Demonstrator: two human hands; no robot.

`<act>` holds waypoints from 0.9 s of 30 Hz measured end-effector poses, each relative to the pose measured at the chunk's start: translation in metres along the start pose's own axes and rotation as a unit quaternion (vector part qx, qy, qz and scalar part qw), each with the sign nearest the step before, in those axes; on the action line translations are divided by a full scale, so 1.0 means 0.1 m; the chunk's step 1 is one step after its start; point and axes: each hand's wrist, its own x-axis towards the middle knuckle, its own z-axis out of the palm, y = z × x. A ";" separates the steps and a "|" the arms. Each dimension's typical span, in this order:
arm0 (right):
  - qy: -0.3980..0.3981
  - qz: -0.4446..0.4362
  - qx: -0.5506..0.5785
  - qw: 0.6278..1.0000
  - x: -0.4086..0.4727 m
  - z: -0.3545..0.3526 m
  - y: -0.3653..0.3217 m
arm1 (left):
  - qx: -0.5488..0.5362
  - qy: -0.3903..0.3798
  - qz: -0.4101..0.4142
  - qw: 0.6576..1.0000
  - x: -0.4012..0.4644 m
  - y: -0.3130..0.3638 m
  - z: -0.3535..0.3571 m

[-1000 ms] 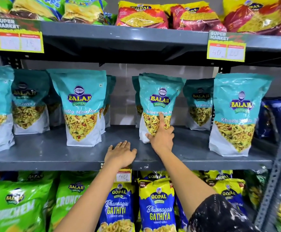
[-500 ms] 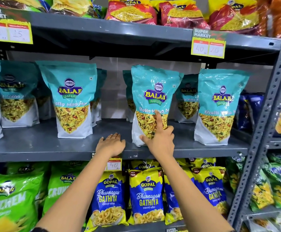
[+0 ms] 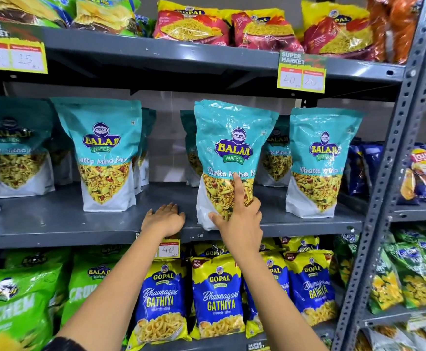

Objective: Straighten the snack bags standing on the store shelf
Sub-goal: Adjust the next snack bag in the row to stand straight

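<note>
The right hand (image 3: 242,219) reached up from the lower right with the forearm stretched toward the middle shelf (image 3: 54,224). It gripped the lower front of a teal snack bag (image 3: 232,153): the index finger lay straight up the face of the bag, the thumb pressed near its bottom left corner, and the other fingers curled round its right edge. That bag stood at the front edge of the shelf, leaning a little to the left, ahead of the darker bags behind it. Another teal bag (image 3: 321,160) stood just to its right, and one more (image 3: 105,153) stood well to its left.

The left hand (image 3: 163,220) lay palm down on the shelf's front edge, fingers together and flat, holding nothing. It rested just left of the gripped bag, above a small price tag (image 3: 169,248).
</note>
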 end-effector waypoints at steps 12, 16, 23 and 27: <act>0.094 -0.099 -0.137 0.981 -0.10 0.39 -0.01 | 0.002 0.011 0.006 1.000 0.03 -0.01 0.03; 0.095 -0.095 -0.140 0.981 -0.01 0.45 -0.01 | -0.002 0.014 0.009 1.000 0.03 -0.01 0.03; 0.075 -0.085 -0.140 0.984 0.14 0.55 -0.03 | -0.002 0.012 0.005 1.000 0.03 -0.01 0.03; 0.069 -0.077 -0.130 0.986 0.18 0.58 -0.04 | 0.000 0.010 0.004 1.000 0.03 -0.01 0.03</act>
